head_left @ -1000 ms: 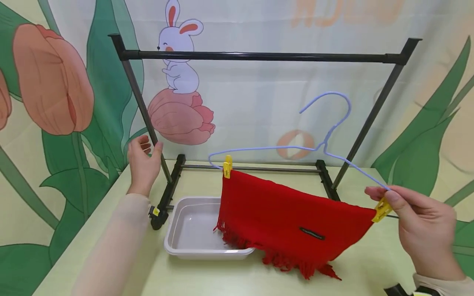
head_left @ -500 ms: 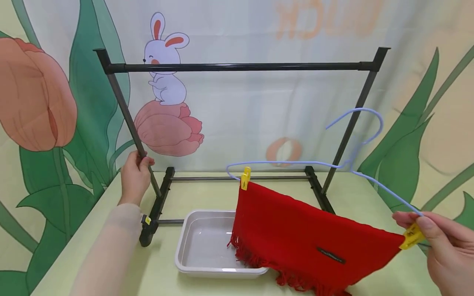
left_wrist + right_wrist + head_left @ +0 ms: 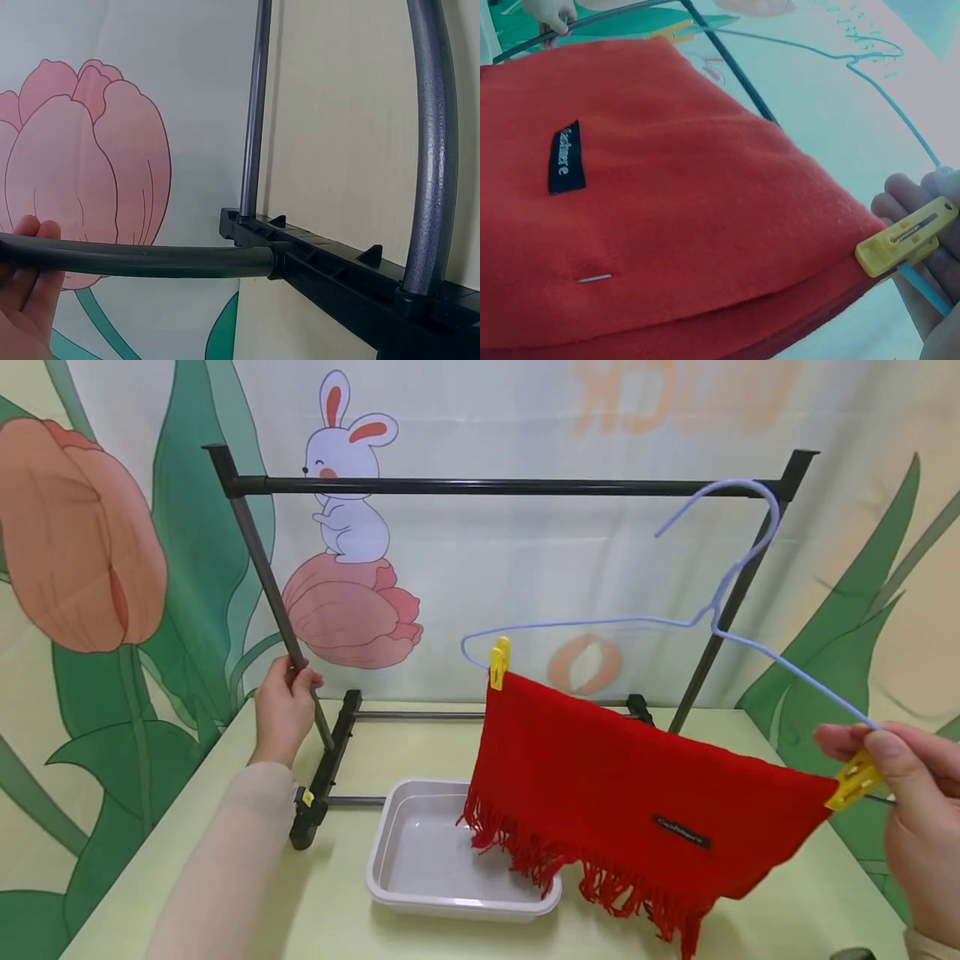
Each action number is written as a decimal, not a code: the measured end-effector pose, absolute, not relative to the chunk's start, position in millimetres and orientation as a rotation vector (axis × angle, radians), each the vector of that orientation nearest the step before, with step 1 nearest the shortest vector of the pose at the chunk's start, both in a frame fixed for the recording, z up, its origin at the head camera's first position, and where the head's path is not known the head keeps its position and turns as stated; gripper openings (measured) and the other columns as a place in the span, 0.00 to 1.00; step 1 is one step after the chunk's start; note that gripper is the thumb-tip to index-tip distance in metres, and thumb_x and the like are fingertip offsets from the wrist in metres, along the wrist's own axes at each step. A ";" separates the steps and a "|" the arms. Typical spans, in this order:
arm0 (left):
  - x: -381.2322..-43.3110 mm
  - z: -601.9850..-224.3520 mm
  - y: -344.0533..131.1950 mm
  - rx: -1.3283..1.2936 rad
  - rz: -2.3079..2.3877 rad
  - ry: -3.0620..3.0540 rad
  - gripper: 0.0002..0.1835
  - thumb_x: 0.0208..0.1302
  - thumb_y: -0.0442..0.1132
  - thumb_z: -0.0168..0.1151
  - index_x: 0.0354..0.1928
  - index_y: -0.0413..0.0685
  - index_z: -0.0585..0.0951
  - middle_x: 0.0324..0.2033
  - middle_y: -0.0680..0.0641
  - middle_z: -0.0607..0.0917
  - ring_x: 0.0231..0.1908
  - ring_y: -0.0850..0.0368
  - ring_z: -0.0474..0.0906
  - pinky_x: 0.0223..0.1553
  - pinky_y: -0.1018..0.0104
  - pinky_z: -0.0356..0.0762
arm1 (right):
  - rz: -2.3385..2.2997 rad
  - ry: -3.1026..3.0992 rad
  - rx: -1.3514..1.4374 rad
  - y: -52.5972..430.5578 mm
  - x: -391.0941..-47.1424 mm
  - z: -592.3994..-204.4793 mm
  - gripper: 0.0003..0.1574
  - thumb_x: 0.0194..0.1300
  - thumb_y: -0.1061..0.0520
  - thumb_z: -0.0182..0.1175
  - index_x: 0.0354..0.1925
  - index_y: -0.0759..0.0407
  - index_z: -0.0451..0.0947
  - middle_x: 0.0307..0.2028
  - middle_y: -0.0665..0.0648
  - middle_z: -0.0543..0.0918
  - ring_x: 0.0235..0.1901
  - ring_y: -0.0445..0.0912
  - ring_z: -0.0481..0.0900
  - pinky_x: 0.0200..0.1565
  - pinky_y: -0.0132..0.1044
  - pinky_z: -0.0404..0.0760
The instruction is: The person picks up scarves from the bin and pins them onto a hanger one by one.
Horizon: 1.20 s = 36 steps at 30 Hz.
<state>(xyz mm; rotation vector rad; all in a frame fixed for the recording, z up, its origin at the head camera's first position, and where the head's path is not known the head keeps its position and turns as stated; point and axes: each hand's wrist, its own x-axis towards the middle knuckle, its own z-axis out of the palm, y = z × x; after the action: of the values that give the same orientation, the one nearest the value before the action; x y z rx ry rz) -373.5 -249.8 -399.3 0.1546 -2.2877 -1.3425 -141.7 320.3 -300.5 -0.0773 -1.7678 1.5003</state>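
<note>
My left hand grips the left upright of a black drying rack; its fingers also curl round that pole in the left wrist view. At the right, my right hand holds the end of a blue wire hanger. From the hanger hangs a folded red fringed scarf, pinned by a yellow clothespin at the left and another clothespin beside my right fingers. The hanger tilts down to the right. Its hook overlaps the right end of the rack's top bar in the head view.
A pale grey plastic basin stands on the light green table, partly behind the scarf's fringe. The rack's left foot is left of it. A printed curtain with a rabbit and tulips hangs behind the rack.
My left hand has gone from spread fingers beside the upright to gripping it. My right hand has carried the hanger and scarf rightward, then up, so the hook reaches top bar height in view.
</note>
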 end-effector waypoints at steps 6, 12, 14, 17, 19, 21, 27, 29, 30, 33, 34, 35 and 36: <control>-374.4 -400.1 -248.7 0.149 -1.323 -2.287 0.17 0.87 0.42 0.48 0.67 0.42 0.72 0.55 0.36 0.88 0.61 0.39 0.85 0.72 0.38 0.76 | 1.473 -1.808 -0.051 304.0 -165.3 -266.2 0.20 0.80 0.57 0.61 0.57 0.72 0.86 0.44 0.47 0.94 0.47 0.39 0.92 0.60 0.23 0.80; -371.4 -400.9 -247.7 0.121 -1.315 -2.276 0.16 0.87 0.42 0.47 0.66 0.41 0.73 0.53 0.35 0.88 0.59 0.37 0.86 0.70 0.38 0.77 | 1.509 -1.800 -0.007 284.6 -194.6 -241.2 0.21 0.75 0.52 0.67 0.57 0.65 0.88 0.44 0.48 0.94 0.44 0.39 0.92 0.55 0.22 0.83; -371.2 -401.0 -247.0 0.105 -1.308 -2.268 0.16 0.87 0.42 0.48 0.65 0.39 0.73 0.52 0.34 0.89 0.58 0.36 0.86 0.68 0.37 0.78 | 1.536 -1.757 0.080 278.0 -206.8 -237.6 0.19 0.74 0.55 0.69 0.55 0.68 0.89 0.42 0.50 0.95 0.41 0.41 0.93 0.51 0.22 0.84; -372.0 -401.8 -246.1 0.086 -1.294 -2.258 0.15 0.87 0.41 0.48 0.63 0.38 0.74 0.51 0.33 0.89 0.57 0.35 0.86 0.66 0.37 0.80 | 1.522 -1.749 0.161 266.5 -225.9 -236.6 0.17 0.72 0.57 0.71 0.52 0.69 0.90 0.39 0.50 0.95 0.39 0.41 0.93 0.49 0.22 0.86; -372.8 -402.7 -245.8 0.079 -1.289 -2.253 0.15 0.87 0.41 0.49 0.62 0.38 0.75 0.50 0.33 0.90 0.56 0.35 0.87 0.64 0.37 0.80 | 1.460 -1.786 0.184 258.1 -238.5 -239.2 0.15 0.73 0.57 0.70 0.52 0.66 0.91 0.38 0.46 0.95 0.39 0.39 0.93 0.50 0.23 0.86; -373.4 -404.1 -245.8 0.081 -1.286 -2.256 0.15 0.87 0.41 0.49 0.62 0.38 0.75 0.50 0.34 0.90 0.56 0.35 0.87 0.63 0.37 0.80 | 1.398 -1.827 0.189 250.3 -251.3 -244.1 0.14 0.74 0.56 0.70 0.52 0.64 0.91 0.37 0.41 0.94 0.39 0.37 0.93 0.51 0.22 0.85; -372.1 -408.5 -243.3 0.112 -1.307 -2.274 0.14 0.87 0.41 0.49 0.63 0.40 0.74 0.51 0.35 0.90 0.57 0.35 0.86 0.65 0.36 0.80 | 1.390 -1.880 0.176 231.0 -283.3 -263.2 0.16 0.76 0.53 0.68 0.53 0.62 0.91 0.37 0.36 0.92 0.40 0.34 0.92 0.53 0.24 0.86; -371.4 -409.4 -241.0 0.118 -1.317 -2.274 0.14 0.87 0.41 0.49 0.63 0.40 0.74 0.51 0.35 0.90 0.57 0.35 0.86 0.65 0.36 0.80 | 1.411 -1.886 0.152 226.7 -289.2 -269.7 0.17 0.76 0.52 0.68 0.54 0.61 0.91 0.38 0.39 0.93 0.41 0.34 0.91 0.52 0.24 0.86; -371.1 -409.7 -239.7 0.119 -1.321 -2.272 0.14 0.87 0.41 0.49 0.63 0.40 0.74 0.51 0.35 0.89 0.57 0.36 0.86 0.65 0.36 0.80 | 1.417 -1.893 0.137 225.1 -291.0 -273.0 0.17 0.77 0.51 0.68 0.54 0.61 0.91 0.39 0.41 0.93 0.41 0.34 0.91 0.52 0.24 0.86; -371.1 -409.9 -235.3 0.118 -1.334 -2.267 0.15 0.87 0.41 0.49 0.63 0.39 0.74 0.52 0.34 0.89 0.58 0.36 0.86 0.67 0.36 0.79 | 1.406 -1.918 0.096 221.3 -293.5 -283.8 0.18 0.77 0.50 0.67 0.54 0.59 0.91 0.43 0.49 0.95 0.41 0.34 0.90 0.49 0.23 0.86; -371.4 -409.8 -234.1 0.121 -1.338 -2.266 0.15 0.87 0.41 0.49 0.63 0.39 0.74 0.52 0.34 0.89 0.58 0.36 0.86 0.67 0.36 0.79 | 1.388 -1.929 0.089 220.3 -293.7 -288.0 0.18 0.77 0.49 0.67 0.54 0.59 0.91 0.44 0.53 0.95 0.41 0.33 0.90 0.49 0.22 0.85; -371.9 -409.8 -233.3 0.123 -1.340 -2.266 0.15 0.87 0.41 0.49 0.63 0.39 0.74 0.52 0.34 0.89 0.58 0.36 0.86 0.67 0.36 0.79 | 1.372 -1.944 0.083 219.4 -293.5 -292.5 0.18 0.78 0.49 0.66 0.54 0.59 0.91 0.45 0.56 0.95 0.41 0.32 0.89 0.47 0.21 0.85; -372.6 -409.8 -232.9 0.125 -1.340 -2.263 0.15 0.87 0.41 0.49 0.63 0.39 0.74 0.52 0.34 0.89 0.58 0.36 0.86 0.67 0.36 0.79 | 1.350 -1.954 0.087 218.5 -293.3 -297.3 0.18 0.78 0.49 0.66 0.54 0.60 0.91 0.46 0.59 0.94 0.40 0.31 0.88 0.47 0.21 0.84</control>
<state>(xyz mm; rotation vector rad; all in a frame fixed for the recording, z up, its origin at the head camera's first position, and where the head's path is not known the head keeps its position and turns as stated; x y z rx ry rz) -372.6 -232.9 -409.8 0.1246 -2.2634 -1.3404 -293.3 218.5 -297.3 0.0867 -1.9535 1.3495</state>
